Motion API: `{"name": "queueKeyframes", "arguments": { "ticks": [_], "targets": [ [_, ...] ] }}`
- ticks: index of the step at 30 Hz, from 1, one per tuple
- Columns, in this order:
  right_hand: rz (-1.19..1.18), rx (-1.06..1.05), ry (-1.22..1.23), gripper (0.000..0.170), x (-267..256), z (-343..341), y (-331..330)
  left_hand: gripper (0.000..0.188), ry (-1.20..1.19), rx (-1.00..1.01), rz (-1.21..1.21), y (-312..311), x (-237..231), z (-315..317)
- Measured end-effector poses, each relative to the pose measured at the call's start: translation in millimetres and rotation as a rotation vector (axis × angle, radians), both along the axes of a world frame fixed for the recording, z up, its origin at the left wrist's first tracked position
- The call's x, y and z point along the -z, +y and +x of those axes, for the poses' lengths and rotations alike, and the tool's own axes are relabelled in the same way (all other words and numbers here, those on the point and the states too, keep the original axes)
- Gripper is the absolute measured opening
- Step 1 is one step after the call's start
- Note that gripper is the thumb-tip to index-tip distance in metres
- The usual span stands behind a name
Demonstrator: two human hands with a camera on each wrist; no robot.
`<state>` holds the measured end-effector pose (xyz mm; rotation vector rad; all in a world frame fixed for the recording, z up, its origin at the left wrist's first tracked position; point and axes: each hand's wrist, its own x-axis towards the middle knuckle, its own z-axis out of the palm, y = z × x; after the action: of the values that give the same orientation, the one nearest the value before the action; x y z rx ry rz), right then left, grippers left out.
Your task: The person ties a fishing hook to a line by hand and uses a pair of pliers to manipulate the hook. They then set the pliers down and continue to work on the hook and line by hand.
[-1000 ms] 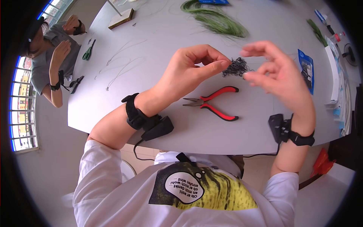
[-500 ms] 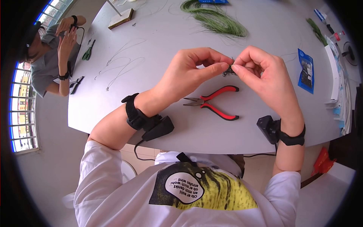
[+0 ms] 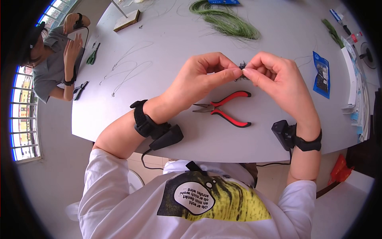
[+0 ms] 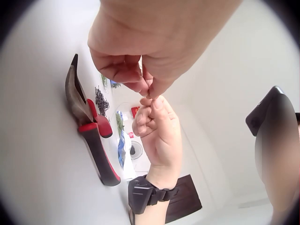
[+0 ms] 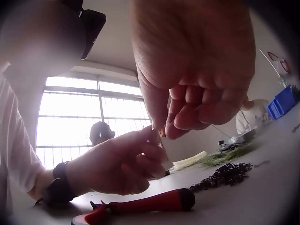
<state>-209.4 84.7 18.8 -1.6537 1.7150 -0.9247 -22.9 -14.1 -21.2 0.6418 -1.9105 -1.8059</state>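
My left hand [image 3: 213,71] and right hand [image 3: 278,77] meet tip to tip above the table. Each pinches thumb against forefinger at the same spot. What they hold is tiny and mostly covered by the fingertips, so I cannot tell its kind. Just behind the fingertips lies a heap of small black curled wire pieces [image 5: 225,176], largely hidden by the hands in the head view. Below the hands, red-and-black pliers [image 3: 227,109] rest on the table with handles spread, their nose pointing left.
A bundle of green strands [image 3: 230,24] lies at the back. At right is a blue packet [image 3: 321,75] of dark pieces. Thin looped lines [image 3: 127,73] lie on the left. A wooden block [image 3: 127,20] holds a rod. Another person [image 3: 51,63] sits at far left, near green-handled scissors [image 3: 93,55].
My right hand was apart with fingers spread over the black heap; it then came left to the left fingertips and pinched there. Left hand and pliers stayed nearly still.
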Motion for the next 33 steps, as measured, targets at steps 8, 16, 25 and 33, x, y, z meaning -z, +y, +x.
{"name": "queueKeyframes", "arguments": {
  "ticks": [8,16,25,33],
  "targets": [
    [-0.17,0.057,-0.097,0.027,11,0,-5,0.016,-0.021,-0.07,0.185,-7,11,1],
    [-0.041,0.029,-0.072,0.026,3,-1,-3,0.022,0.016,-0.072,0.182,-5,13,1],
    [-0.166,0.042,-0.092,0.027,13,-2,-5,0.018,0.006,-0.069,0.195,-5,14,0],
    [-0.153,0.042,-0.167,0.028,12,-3,-4,0.014,-0.006,-0.057,0.197,-4,10,1]
  ]
}}
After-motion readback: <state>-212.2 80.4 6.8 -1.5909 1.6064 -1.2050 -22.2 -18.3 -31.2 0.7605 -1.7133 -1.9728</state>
